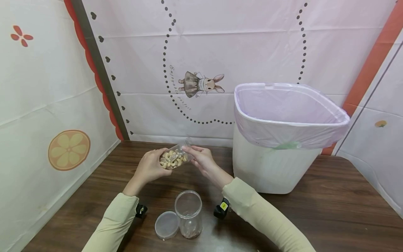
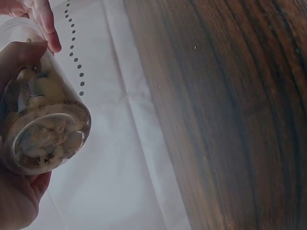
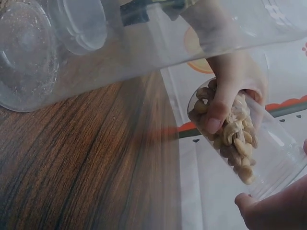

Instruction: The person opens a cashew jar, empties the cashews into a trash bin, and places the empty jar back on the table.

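My left hand (image 1: pixel 150 166) grips a clear plastic jar (image 1: pixel 173 159) partly filled with cashews. The jar is tilted above the table, its mouth toward the upper right. At that mouth end my right hand (image 1: pixel 204 161) holds the rim between thumb and fingers. In the left wrist view the round base of the jar (image 2: pixel 48 139) faces the camera, with brownish bits among the nuts. Cashews (image 3: pixel 237 136) lie along the jar's lower side in the right wrist view, where the left thumb presses its wall.
A second clear jar (image 1: pixel 190 218), with brownish residue at its bottom, stands open near the front. Its neighbour is a round translucent lid (image 1: pixel 167 225). A white bin (image 1: pixel 267 168) lined with a lilac bag stands at the right. Printed curtains (image 1: pixel 141 112) enclose the wooden table (image 1: pixel 315 210).
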A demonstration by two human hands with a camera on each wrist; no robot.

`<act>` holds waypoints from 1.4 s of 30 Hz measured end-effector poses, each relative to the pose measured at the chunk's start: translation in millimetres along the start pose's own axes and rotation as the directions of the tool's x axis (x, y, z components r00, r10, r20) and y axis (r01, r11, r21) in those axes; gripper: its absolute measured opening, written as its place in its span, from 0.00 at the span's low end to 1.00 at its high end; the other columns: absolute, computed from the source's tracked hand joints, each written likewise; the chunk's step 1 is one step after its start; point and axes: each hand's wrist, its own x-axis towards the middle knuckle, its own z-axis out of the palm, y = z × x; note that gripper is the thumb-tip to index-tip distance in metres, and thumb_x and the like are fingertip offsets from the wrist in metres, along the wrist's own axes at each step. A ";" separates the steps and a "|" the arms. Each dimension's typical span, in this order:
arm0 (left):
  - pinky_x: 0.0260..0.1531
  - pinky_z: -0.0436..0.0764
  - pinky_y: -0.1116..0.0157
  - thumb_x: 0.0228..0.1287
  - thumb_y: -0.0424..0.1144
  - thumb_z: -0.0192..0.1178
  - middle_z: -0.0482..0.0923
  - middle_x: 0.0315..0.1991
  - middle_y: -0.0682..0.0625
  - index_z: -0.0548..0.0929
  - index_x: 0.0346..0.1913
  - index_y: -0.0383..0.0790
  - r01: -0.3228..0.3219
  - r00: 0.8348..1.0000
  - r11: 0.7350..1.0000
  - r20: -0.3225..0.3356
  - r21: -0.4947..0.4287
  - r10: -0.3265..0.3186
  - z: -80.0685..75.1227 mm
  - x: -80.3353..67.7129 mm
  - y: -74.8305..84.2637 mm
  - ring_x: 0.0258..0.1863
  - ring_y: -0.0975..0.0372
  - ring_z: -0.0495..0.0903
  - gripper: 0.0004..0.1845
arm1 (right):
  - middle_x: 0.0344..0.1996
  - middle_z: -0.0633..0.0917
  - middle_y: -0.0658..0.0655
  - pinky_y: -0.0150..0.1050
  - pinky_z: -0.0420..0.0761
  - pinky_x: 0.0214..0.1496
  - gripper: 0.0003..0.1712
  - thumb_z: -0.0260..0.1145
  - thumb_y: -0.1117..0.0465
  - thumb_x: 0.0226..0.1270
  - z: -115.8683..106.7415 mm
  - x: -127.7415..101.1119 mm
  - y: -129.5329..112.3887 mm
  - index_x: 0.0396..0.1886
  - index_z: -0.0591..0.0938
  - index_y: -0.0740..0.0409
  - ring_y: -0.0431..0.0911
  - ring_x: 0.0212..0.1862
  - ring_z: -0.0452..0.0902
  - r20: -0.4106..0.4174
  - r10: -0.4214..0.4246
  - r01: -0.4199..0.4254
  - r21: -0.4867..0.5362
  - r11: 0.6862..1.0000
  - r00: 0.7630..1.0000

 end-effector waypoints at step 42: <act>0.34 0.75 0.59 0.31 0.44 0.75 0.81 0.40 0.44 0.77 0.52 0.36 0.090 0.993 0.991 0.091 -0.103 -0.080 -15.4 -7.0 -2.2 0.34 0.58 0.77 0.37 | 0.63 0.65 0.64 0.47 0.61 0.64 0.32 0.60 0.66 0.58 -5.6 5.2 -0.5 0.62 0.63 0.72 0.53 0.64 0.60 0.216 -0.019 0.017 0.010 1.000 0.976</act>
